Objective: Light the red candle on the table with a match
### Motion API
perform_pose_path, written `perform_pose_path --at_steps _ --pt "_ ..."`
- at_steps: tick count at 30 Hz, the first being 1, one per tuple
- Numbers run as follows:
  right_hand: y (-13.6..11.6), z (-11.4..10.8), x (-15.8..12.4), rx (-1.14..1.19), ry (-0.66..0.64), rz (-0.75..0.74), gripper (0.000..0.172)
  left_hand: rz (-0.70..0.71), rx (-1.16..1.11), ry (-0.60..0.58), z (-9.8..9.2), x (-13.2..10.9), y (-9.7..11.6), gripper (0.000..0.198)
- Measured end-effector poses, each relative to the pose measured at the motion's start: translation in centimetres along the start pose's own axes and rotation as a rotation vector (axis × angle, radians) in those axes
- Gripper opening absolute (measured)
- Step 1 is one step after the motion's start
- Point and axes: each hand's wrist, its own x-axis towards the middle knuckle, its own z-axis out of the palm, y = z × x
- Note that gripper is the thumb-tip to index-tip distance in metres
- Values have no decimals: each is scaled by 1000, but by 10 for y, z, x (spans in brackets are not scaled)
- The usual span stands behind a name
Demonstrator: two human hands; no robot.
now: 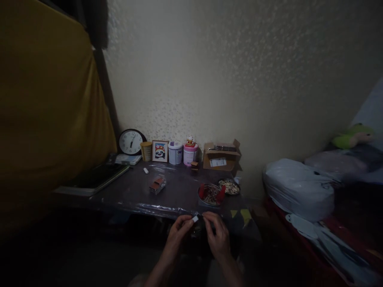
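My left hand (178,233) and my right hand (216,235) meet just below the front edge of a dark table (134,195). Both are pinched around a small dark object with a white tab (195,219) between them; I cannot make out what it is. Right beyond my hands stands a round bowl (211,195) of small brownish pieces with two red pieces in it. Beside it is a second dish (229,186) of pale sticks. A small clear packet with brown blocks (156,185) lies mid-table.
Along the wall stand a clock (131,141), a yellow cup (146,151), a framed panda picture (160,151), two tins (175,153), and an open cardboard box (221,156). Books (95,178) lie left. A bed with a white bag (299,187) is right.
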Motion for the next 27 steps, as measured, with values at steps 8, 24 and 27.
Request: perform_pose_path --at_steps 8,24,27 --pt "-19 -15 5 39 42 -121 19 9 -18 -14 8 -14 10 22" --pt "-13 -3 -14 93 7 126 9 12 12 -8 6 -23 9 21" --pt "-16 -1 -20 90 -17 81 9 8 8 0 8 -25 10 21"
